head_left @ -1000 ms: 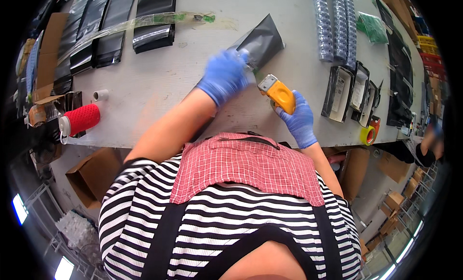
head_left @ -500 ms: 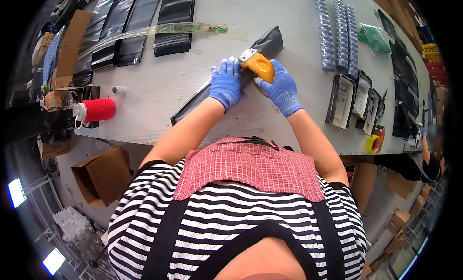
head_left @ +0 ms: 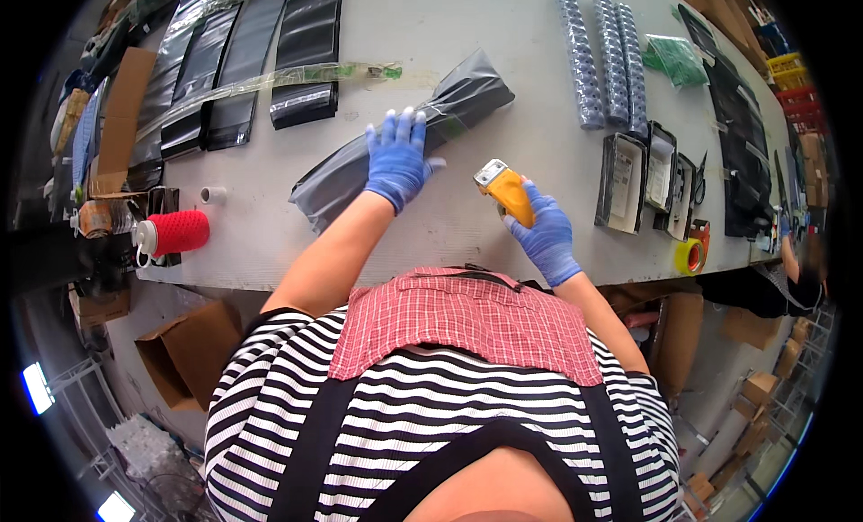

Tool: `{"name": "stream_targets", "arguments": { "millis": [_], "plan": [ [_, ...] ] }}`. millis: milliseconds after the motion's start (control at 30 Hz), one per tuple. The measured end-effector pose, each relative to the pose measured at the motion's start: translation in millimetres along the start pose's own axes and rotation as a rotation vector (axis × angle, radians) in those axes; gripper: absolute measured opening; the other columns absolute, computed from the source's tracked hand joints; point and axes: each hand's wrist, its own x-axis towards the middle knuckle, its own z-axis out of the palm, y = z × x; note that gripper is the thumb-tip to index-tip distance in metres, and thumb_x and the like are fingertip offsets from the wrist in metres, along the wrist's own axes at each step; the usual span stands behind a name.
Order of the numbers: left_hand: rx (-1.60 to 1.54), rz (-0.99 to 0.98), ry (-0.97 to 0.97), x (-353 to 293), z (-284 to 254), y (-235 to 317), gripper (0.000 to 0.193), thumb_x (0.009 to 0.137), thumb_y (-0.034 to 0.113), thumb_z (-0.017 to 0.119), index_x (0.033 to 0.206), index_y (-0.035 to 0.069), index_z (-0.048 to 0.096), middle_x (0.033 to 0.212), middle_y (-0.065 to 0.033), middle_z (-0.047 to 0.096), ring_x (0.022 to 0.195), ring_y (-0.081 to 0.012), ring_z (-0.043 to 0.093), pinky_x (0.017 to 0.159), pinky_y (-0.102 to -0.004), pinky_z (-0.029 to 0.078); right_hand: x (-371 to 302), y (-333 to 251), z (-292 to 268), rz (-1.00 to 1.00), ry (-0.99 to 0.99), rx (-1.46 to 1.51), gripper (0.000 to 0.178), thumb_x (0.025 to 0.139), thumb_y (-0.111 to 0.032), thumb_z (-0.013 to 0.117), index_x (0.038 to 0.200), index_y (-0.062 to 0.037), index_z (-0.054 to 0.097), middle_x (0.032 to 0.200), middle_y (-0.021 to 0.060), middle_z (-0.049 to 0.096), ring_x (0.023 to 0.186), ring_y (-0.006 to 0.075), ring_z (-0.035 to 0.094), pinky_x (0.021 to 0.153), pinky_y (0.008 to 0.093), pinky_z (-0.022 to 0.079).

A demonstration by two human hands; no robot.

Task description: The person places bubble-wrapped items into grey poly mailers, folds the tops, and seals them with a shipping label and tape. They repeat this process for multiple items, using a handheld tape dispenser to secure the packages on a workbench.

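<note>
My left hand, in a blue glove with pale fingertips, lies flat with its fingers spread on a long dark plastic-wrapped package. The package lies slantwise on the pale table, and its wrap looks loose and creased at the lower left end. Off to the right, apart from the package, my right hand is closed around a yellow handheld tape dispenser. The dispenser's metal head points away from me, up and left. Part of its body is hidden by my fingers.
Flat black plastic bags lie at the far left under clear tape. Nearer stands a red bottle. Bubble-wrap rolls, open black boxes and a yellow tape roll lie to the right. Another person's arm shows at the far right.
My right hand has drawn the tape dispenser off the package, toward me and right. My left hand shifted left and now lies flat. The package moved left, its wrap spread wider.
</note>
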Motion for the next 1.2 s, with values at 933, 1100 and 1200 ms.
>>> {"name": "stream_targets", "arguments": {
  "millis": [933,1100,1200],
  "plan": [
    [-0.369,0.060,-0.422,115,30,-88,0.078,0.089,0.039,0.064,0.153,0.016,0.027,0.152,-0.0120,0.039,0.139,-0.0344,0.037,0.113,-0.0454,0.033,255,-144,-40,0.019,-0.929,-0.442,0.038,0.073,-0.035,0.074,0.094,-0.0030,0.074,0.094,0.0121,0.073,0.080,0.0270,0.071,0.073,0.0385,0.056],
    [-0.443,0.046,-0.515,132,26,-110,0.083,0.087,0.047,0.064,0.153,0.011,0.028,0.151,-0.0150,0.040,0.140,-0.0354,0.036,0.113,-0.0446,0.033,219,-42,-78,0.381,-0.753,0.479,0.038,0.087,-0.034,0.068,0.108,-0.0016,0.066,0.094,0.0065,0.067,0.077,0.0140,0.066,0.063,0.0269,0.054],
    [-0.500,-0.016,-0.454,140,11,-76,0.084,0.087,0.052,0.065,0.150,0.009,0.032,0.144,-0.0179,0.048,0.134,-0.0374,0.043,0.109,-0.0448,0.037,195,59,-53,0.509,-0.513,1.150,0.039,0.089,-0.030,0.070,0.115,-0.0021,0.061,0.093,0.0062,0.068,0.078,0.0147,0.068,0.067,0.0279,0.059]
  ]
}}
